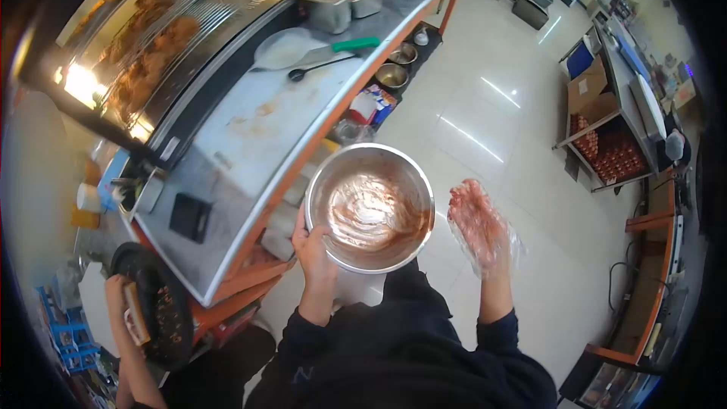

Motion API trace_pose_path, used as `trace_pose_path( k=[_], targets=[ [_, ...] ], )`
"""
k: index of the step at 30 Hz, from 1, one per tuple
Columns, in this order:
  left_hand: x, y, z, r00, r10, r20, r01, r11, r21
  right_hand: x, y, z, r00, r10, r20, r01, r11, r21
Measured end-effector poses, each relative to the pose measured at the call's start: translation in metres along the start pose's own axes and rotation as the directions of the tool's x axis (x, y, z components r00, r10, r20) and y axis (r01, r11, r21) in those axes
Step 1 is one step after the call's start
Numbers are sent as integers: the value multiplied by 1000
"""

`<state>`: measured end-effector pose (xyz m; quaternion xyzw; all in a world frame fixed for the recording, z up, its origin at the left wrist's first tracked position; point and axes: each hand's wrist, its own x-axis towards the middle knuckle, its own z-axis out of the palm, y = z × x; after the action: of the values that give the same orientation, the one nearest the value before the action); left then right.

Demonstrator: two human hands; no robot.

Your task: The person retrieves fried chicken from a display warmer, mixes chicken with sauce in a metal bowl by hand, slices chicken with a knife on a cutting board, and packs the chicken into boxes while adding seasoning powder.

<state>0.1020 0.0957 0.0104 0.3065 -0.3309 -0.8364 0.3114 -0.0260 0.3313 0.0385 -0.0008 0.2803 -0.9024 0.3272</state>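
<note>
My left hand (314, 254) is closed on the near left rim of a round metal bowl (371, 261), thumb over the edge. Smears of reddish-brown residue coat the bowl's inside. To the right of the bowl and apart from it is my right hand (485, 227), in a clear plastic glove coated with a wet reddish residue. Its fingers are stretched out, and I see no separate object in it.
On the left stands a steel counter with a white cutting board (261, 121), a green-handled knife (356, 44) and a black spoon (299, 73). A co-worker's hand (117, 291) is beside a black pan (163, 326). Egg trays (613, 155) sit under the right-hand table.
</note>
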Motion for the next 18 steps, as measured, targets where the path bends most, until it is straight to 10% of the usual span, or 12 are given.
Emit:
trace_pose_path(
  k=[18],
  targets=[
    [333, -337, 315, 970, -120, -212, 161, 968, 191, 320, -348, -189, 966, -194, -171, 218, 966, 137]
  ],
)
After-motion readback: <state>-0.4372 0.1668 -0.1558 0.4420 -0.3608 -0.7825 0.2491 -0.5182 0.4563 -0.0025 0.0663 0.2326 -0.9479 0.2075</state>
